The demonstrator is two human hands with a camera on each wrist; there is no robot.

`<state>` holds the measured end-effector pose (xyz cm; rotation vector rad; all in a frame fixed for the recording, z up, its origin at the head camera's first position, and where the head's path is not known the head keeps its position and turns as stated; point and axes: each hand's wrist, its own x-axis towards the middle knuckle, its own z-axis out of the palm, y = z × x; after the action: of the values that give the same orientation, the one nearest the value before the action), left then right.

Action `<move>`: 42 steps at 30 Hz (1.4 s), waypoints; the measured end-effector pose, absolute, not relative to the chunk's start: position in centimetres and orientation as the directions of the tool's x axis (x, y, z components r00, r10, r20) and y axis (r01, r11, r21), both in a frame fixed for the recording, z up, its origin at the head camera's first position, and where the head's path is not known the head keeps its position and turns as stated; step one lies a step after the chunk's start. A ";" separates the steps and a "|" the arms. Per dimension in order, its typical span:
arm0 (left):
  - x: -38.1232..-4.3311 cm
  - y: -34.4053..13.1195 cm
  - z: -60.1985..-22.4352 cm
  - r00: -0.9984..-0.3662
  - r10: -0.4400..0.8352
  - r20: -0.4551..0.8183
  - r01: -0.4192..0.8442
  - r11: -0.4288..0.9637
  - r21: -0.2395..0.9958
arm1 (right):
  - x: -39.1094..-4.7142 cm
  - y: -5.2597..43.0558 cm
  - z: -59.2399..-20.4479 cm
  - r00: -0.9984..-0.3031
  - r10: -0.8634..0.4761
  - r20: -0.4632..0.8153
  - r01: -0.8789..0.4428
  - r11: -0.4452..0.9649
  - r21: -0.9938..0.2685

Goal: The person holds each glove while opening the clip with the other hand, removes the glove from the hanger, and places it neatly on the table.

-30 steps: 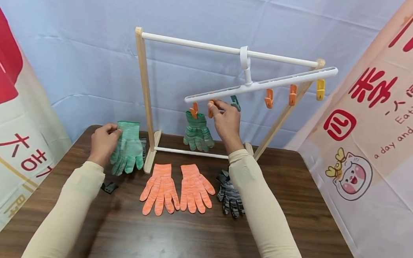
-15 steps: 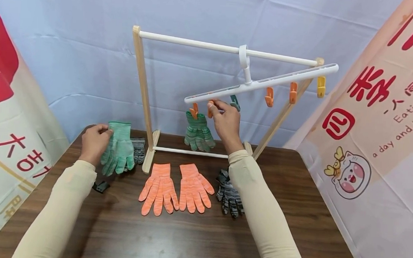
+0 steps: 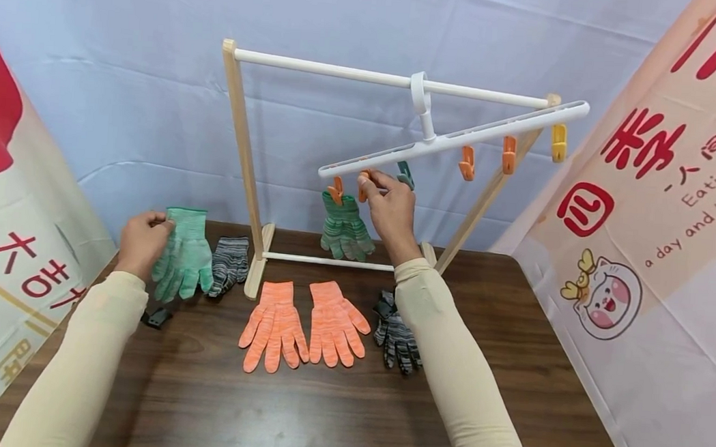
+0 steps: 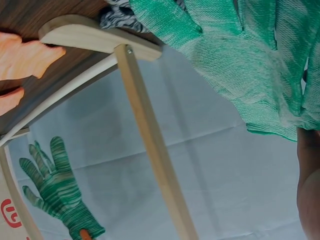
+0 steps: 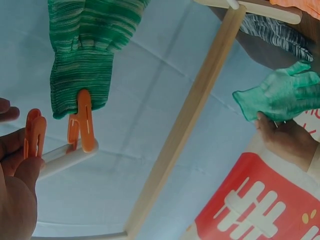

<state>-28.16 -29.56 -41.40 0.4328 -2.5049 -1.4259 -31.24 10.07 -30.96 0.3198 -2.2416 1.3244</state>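
My left hand (image 3: 143, 243) pinches a light green knit glove (image 3: 185, 254) near its cuff, holding it up with the fingers downward. In the left wrist view that glove (image 4: 240, 70) fills the upper right. My right hand (image 3: 391, 213) pinches an orange clothespin (image 3: 364, 185) under the low end of a tilted white hanger (image 3: 461, 142). Beside it, another orange clothespin (image 5: 86, 122) grips the cuff of a green striped glove (image 5: 81, 75), which hangs fingers down from the hanger. Nothing is visible between the jaws of the pinched clothespin.
The hanger hooks over the white bar (image 3: 324, 69) of a wooden rack. Further clips, dark green, orange and yellow (image 3: 559, 143), hang from it. Two orange gloves (image 3: 278, 324) lie on the table (image 3: 248, 415). Grey-black gloves (image 3: 230, 265) lie at both sides.
My left hand has moved left with the light green glove, uncovering more of the grey-black glove behind it. The right hand stays at the clothespin. The view has shifted slightly.
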 end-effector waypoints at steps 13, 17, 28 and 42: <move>-28.7 -32.0 -42.0 -0.946 -0.324 0.009 -0.179 0.545 0.819 | -31.1 10.3 -30.9 -0.838 0.070 0.541 -0.443 0.491 -0.750; -29.0 -32.4 -42.6 -0.944 -0.331 0.001 -0.196 0.560 0.805 | -31.1 10.3 -31.0 -0.842 0.078 0.534 -0.434 0.491 -0.756; -29.8 -32.8 -43.3 -0.940 -0.341 -0.017 -0.228 0.592 0.773 | -31.1 10.5 -31.0 -0.834 0.063 0.549 -0.446 0.509 -0.736; -30.7 -33.0 -44.6 -0.943 -0.323 -0.084 -0.274 0.603 0.749 | -31.0 10.5 -31.1 -0.851 0.058 0.522 -0.433 0.486 -0.759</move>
<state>-30.66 -32.99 -44.57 0.5141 -2.7589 -1.2737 -31.05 10.47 -31.12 0.3093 -2.2489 1.3466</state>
